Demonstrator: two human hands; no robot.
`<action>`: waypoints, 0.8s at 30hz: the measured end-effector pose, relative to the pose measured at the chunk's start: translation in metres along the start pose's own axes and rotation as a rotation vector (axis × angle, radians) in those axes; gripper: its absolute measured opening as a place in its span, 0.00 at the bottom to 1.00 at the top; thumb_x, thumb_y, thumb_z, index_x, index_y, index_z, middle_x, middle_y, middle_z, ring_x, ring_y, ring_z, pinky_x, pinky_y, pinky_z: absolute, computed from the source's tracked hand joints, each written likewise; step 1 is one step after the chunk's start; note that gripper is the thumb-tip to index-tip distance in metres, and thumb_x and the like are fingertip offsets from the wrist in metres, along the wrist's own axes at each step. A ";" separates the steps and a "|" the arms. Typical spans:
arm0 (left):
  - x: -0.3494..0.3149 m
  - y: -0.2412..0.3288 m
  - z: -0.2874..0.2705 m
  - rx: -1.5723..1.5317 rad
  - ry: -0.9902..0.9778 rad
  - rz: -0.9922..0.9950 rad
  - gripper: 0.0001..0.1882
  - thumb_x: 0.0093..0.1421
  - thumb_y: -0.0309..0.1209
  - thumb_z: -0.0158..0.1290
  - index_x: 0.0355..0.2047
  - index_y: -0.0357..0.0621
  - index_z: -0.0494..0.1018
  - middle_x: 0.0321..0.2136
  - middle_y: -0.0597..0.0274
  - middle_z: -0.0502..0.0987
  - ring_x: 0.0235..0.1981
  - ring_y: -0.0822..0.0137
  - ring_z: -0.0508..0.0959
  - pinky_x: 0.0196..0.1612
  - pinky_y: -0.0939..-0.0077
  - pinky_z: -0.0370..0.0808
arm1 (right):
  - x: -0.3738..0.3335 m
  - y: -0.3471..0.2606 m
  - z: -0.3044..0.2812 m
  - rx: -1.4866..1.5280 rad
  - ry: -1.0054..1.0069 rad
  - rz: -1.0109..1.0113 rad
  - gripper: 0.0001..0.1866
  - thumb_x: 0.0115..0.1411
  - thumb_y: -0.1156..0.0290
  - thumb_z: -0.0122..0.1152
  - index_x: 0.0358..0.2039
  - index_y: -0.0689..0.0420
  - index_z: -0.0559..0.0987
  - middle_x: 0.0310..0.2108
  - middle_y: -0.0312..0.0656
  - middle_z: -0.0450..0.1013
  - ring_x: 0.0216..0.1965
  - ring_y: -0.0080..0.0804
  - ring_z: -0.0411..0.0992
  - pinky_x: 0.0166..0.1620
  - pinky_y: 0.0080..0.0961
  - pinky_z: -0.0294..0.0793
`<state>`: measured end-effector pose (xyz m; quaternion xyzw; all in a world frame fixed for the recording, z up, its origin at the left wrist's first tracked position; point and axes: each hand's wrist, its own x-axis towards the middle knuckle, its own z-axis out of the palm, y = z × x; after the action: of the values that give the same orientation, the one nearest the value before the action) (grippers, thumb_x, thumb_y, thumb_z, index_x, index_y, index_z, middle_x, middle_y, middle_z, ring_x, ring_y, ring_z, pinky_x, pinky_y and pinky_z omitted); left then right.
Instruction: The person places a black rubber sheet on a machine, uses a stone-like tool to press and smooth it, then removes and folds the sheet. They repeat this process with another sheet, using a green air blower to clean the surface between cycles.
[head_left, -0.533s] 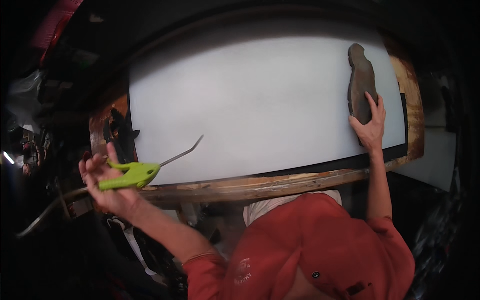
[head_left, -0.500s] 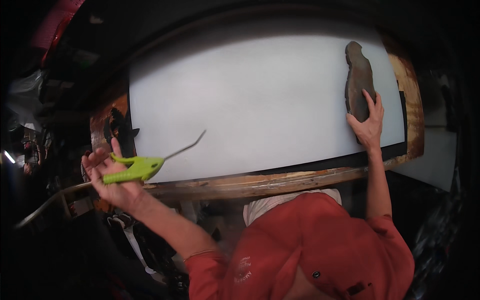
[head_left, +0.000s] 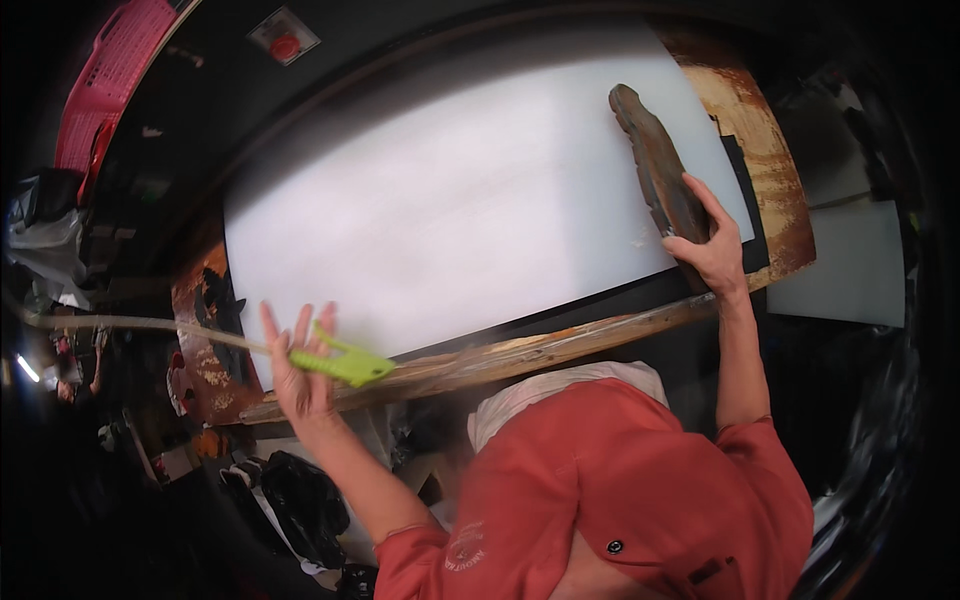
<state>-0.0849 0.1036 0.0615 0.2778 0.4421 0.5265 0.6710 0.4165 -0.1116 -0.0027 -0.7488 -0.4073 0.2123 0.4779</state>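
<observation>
In my left hand (head_left: 305,375) is a lime-green air blow gun (head_left: 350,365). It rests across the palm, and the blurred fingers stretch up past it. A pale hose (head_left: 150,323) runs to it from the left, and its thin nozzle is hard to make out. My right hand (head_left: 718,255) grips the near end of a long, dark brown, flat piece with a wavy edge (head_left: 655,150), thumb on the left side and fingers on the right. This piece stands at a tilt over the right part of a white sheet (head_left: 430,200); whether its lower edge touches the sheet, I cannot tell.
A worn wooden bench edge (head_left: 530,350) runs between me and the sheet. Black backing (head_left: 745,190) shows beneath the sheet at the right. Beyond the far left stand a pink basket (head_left: 105,85) and a red push button (head_left: 285,48). Black bags (head_left: 300,495) lie below the bench.
The view has turned and shifted. My left hand and the blow gun have moved right, toward the bench edge. The brown piece has tipped, showing more of its narrow side.
</observation>
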 end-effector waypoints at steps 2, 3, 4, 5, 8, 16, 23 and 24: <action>0.002 0.014 -0.001 -0.108 -0.061 0.142 0.39 0.68 0.24 0.47 0.77 0.58 0.48 0.70 0.25 0.52 0.48 0.50 0.82 0.54 0.62 0.85 | -0.018 0.005 -0.016 0.331 -0.003 0.108 0.47 0.45 0.68 0.76 0.68 0.61 0.70 0.66 0.52 0.67 0.66 0.40 0.67 0.68 0.34 0.64; 0.002 0.017 -0.001 -0.111 -0.008 0.203 0.35 0.71 0.26 0.49 0.75 0.51 0.52 0.63 0.33 0.68 0.39 0.66 0.82 0.41 0.76 0.85 | -0.026 0.009 -0.019 0.369 0.048 0.097 0.45 0.46 0.69 0.76 0.66 0.67 0.71 0.64 0.49 0.70 0.64 0.36 0.68 0.68 0.32 0.64; 0.010 0.018 0.001 -0.269 -0.086 0.149 0.33 0.71 0.28 0.50 0.74 0.48 0.54 0.58 0.38 0.72 0.36 0.68 0.80 0.38 0.78 0.83 | -0.032 0.013 -0.023 0.303 0.105 0.100 0.45 0.46 0.69 0.76 0.66 0.66 0.72 0.64 0.49 0.70 0.64 0.37 0.68 0.68 0.32 0.64; 0.018 0.023 0.005 -0.428 -0.174 0.095 0.31 0.72 0.30 0.51 0.73 0.46 0.56 0.52 0.43 0.75 0.33 0.71 0.78 0.34 0.81 0.80 | -0.037 0.016 -0.028 0.250 0.156 0.083 0.44 0.46 0.69 0.77 0.65 0.65 0.72 0.65 0.49 0.69 0.64 0.37 0.68 0.68 0.32 0.64; 0.043 0.015 0.025 -0.394 -0.047 0.297 0.19 0.74 0.37 0.53 0.60 0.39 0.69 0.30 0.63 0.75 0.23 0.78 0.69 0.25 0.84 0.68 | -0.046 0.029 -0.046 0.027 0.276 0.042 0.44 0.45 0.70 0.77 0.65 0.61 0.73 0.66 0.51 0.68 0.66 0.40 0.66 0.69 0.34 0.62; 0.076 0.006 0.087 0.138 0.224 0.869 0.15 0.76 0.39 0.49 0.52 0.41 0.72 0.27 0.60 0.77 0.20 0.72 0.70 0.23 0.82 0.67 | -0.061 0.062 -0.079 -0.197 0.387 0.143 0.44 0.46 0.69 0.77 0.67 0.56 0.72 0.68 0.57 0.64 0.69 0.47 0.63 0.70 0.38 0.61; 0.069 0.047 0.074 0.344 0.246 1.037 0.22 0.78 0.45 0.43 0.45 0.35 0.75 0.22 0.59 0.78 0.18 0.72 0.69 0.23 0.82 0.67 | -0.063 0.069 -0.078 -0.509 0.329 0.208 0.45 0.51 0.58 0.77 0.70 0.44 0.69 0.73 0.64 0.53 0.73 0.59 0.55 0.72 0.48 0.58; 0.065 0.046 0.071 0.357 0.214 1.029 0.24 0.78 0.47 0.42 0.44 0.35 0.75 0.22 0.59 0.78 0.18 0.72 0.69 0.23 0.82 0.67 | -0.062 0.069 -0.079 -0.499 0.314 0.222 0.45 0.51 0.55 0.77 0.70 0.44 0.69 0.73 0.64 0.53 0.73 0.59 0.55 0.72 0.48 0.58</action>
<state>-0.0398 0.1858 0.1130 0.5122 0.3971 0.7287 0.2211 0.4645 -0.2196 -0.0329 -0.9064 -0.2839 0.0385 0.3104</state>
